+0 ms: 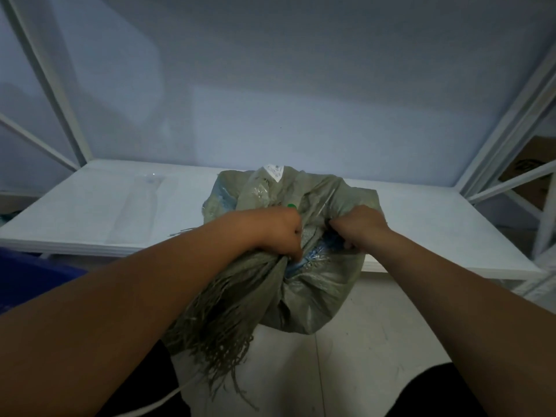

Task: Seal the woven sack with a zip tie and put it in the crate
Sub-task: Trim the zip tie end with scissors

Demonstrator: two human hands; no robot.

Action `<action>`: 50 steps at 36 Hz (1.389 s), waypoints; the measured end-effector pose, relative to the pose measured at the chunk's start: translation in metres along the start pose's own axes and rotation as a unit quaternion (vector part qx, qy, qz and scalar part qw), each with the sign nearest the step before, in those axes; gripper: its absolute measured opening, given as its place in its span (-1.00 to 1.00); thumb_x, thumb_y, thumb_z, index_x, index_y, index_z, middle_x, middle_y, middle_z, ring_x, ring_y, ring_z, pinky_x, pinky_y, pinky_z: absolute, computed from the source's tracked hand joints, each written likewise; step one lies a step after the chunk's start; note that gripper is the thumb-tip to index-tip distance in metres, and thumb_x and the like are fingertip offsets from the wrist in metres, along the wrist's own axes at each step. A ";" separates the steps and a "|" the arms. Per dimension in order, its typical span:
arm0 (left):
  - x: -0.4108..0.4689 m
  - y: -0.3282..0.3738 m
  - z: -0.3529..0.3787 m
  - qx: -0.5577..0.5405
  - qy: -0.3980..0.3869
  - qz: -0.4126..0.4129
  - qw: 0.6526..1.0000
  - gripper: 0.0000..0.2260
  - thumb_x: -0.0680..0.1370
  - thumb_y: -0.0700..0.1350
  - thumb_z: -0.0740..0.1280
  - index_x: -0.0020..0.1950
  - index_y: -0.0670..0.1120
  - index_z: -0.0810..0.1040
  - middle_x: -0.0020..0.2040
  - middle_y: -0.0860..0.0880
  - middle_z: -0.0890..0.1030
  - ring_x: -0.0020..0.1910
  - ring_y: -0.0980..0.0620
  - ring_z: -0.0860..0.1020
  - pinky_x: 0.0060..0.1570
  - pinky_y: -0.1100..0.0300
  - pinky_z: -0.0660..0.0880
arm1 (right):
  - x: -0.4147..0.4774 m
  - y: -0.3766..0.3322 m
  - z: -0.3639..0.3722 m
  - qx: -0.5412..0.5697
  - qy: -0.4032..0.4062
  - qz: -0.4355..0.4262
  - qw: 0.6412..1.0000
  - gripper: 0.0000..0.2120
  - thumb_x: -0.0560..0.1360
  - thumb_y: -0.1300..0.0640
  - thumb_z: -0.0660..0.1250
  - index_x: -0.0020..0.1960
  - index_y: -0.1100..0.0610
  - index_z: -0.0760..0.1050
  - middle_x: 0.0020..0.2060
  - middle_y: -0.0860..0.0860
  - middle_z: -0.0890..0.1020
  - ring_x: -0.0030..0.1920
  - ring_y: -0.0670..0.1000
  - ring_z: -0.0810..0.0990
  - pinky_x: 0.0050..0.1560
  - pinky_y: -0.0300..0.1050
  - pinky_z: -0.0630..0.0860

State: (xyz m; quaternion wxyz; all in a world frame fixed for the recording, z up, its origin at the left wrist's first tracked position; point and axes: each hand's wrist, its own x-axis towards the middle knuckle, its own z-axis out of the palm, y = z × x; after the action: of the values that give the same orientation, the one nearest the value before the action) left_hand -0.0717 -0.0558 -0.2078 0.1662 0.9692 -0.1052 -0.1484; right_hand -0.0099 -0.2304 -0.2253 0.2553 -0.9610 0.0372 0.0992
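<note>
We are gripping the woven sack (316, 284) at its gathered neck, left hand (279, 233) and right hand (359, 225) with fingers (338, 227) curled tight, ideally twisting it narrow for the tie.

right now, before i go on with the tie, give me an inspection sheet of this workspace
surface: white shelf board, with the woven sack at its front edge.
job's things: sack neck bunched, frayed strands hanging toward the person; no zip tie made out; dark blue crate, only a corner showing at far left.
clutter: clear plastic sheet lying on the board's left part.
grippers: left hand and right hand both grip the bunched neck.
cables: thin white strip at lower left; cord or zip tie, cannot tell.
surroundings: white rack frame, cardboard box behind it at right, tiled floor.
</note>
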 end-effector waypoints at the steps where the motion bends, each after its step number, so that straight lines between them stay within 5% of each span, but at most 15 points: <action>1: 0.000 0.000 0.000 0.000 0.000 0.000 1.000 -0.79 0.41 -0.03 0.53 -0.06 -0.12 0.68 -0.07 -0.05 0.68 -0.07 -0.03 0.63 0.07 -0.04 0.61 | 0.002 0.001 0.000 -0.001 0.000 -0.002 1.000 -0.67 0.51 -0.08 0.38 -0.25 0.16 0.58 -0.46 0.05 0.64 -0.44 0.01 0.59 -0.33 -0.19 0.51; 19: -0.002 -0.001 0.000 0.012 0.005 0.007 1.000 -0.81 0.43 -0.04 0.51 -0.06 -0.12 0.66 -0.09 -0.06 0.66 -0.09 -0.02 0.62 0.04 -0.03 0.61 | 0.018 -0.004 0.001 -0.040 -0.022 -0.019 0.999 -0.67 0.49 -0.08 0.38 -0.29 0.15 0.55 -0.54 0.01 0.60 -0.49 -0.05 0.55 -0.46 -0.23 0.33; 24: -0.002 -0.003 0.000 0.006 0.004 0.000 1.000 -0.82 0.43 -0.07 0.50 -0.05 -0.14 0.67 -0.07 -0.08 0.67 -0.07 -0.04 0.63 0.05 -0.04 0.61 | 0.024 -0.006 0.002 -0.068 -0.024 -0.039 0.997 -0.76 0.47 0.01 0.39 -0.13 0.20 0.63 -0.32 0.11 0.69 -0.25 0.07 0.66 -0.29 -0.15 0.48; 31: 0.000 -0.005 0.000 0.000 0.002 -0.013 1.000 -0.81 0.44 -0.07 0.47 -0.05 -0.18 0.67 -0.06 -0.14 0.68 -0.05 -0.10 0.64 0.03 -0.04 0.62 | 0.024 -0.005 0.000 -0.104 -0.023 -0.056 0.993 -0.86 0.48 0.17 0.39 -0.16 0.23 0.65 -0.20 0.14 0.71 -0.09 0.11 0.65 -0.05 -0.05 0.56; 37: 0.003 -0.010 -0.003 -0.036 0.044 -0.022 0.998 -0.80 0.52 -0.04 0.40 -0.02 -0.16 0.67 -0.05 -0.13 0.67 -0.05 -0.07 0.63 0.06 -0.01 0.60 | 0.019 -0.003 -0.009 -0.070 0.007 -0.058 0.996 -0.82 0.46 0.17 0.38 -0.16 0.28 0.67 -0.27 0.13 0.71 -0.22 0.06 0.62 -0.33 -0.12 0.43; 43: 0.008 -0.022 -0.004 -0.134 0.131 -0.039 0.981 -0.79 0.61 -0.01 0.30 0.05 -0.10 0.65 0.01 -0.04 0.64 0.02 -0.02 0.59 0.14 0.08 0.52 | 0.011 0.004 -0.016 -0.018 0.036 -0.124 0.991 -0.69 0.50 0.14 0.39 -0.40 0.18 0.49 -0.49 0.00 0.55 -0.43 -0.08 0.47 -0.44 -0.18 0.28; 50: 0.012 -0.029 -0.006 -0.233 0.199 -0.064 0.950 -0.77 0.64 0.05 0.27 -0.08 -0.07 0.56 -0.21 -0.14 0.52 -0.22 -0.01 0.51 -0.31 0.30 0.31 | 0.009 0.006 -0.014 0.066 0.061 -0.230 0.969 -0.61 0.46 -0.03 0.52 -0.41 0.11 0.48 -0.47 -0.02 0.55 -0.46 -0.15 0.45 -0.43 -0.27 0.35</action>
State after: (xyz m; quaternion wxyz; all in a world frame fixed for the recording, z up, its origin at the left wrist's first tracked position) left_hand -0.0539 -0.0307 -0.2154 0.3955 0.9178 0.0297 0.0167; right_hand 0.0001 -0.2422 -0.2183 0.3310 -0.9291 -0.1634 -0.0238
